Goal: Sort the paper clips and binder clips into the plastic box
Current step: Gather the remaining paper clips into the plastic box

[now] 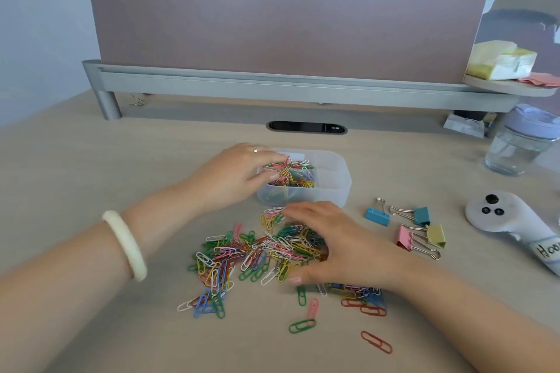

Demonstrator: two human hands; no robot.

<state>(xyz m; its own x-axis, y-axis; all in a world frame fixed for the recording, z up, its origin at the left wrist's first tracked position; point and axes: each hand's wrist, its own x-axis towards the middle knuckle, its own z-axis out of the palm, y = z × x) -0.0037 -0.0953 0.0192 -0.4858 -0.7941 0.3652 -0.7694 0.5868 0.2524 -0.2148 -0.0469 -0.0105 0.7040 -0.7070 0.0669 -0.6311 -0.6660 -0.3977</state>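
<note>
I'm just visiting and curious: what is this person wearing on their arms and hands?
Both forearms are bare, with no sleeves in view. The left hand has a thin gold-coloured ring on one of its fingers, and a smooth, pale cream bangle circles that wrist. The right hand shows no ring, bracelet or watch. No gloves on either.

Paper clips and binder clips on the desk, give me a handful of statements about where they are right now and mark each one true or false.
1. The plastic box already holds paper clips. True.
2. The binder clips lie in the box. False: they lie on the desk, right of the box.
3. The left hand is at the box. True.
4. The right hand holds a binder clip. False: it rests on the paper clip pile.
5. The glass jar stands left of the box. False: it stands far right.
</note>
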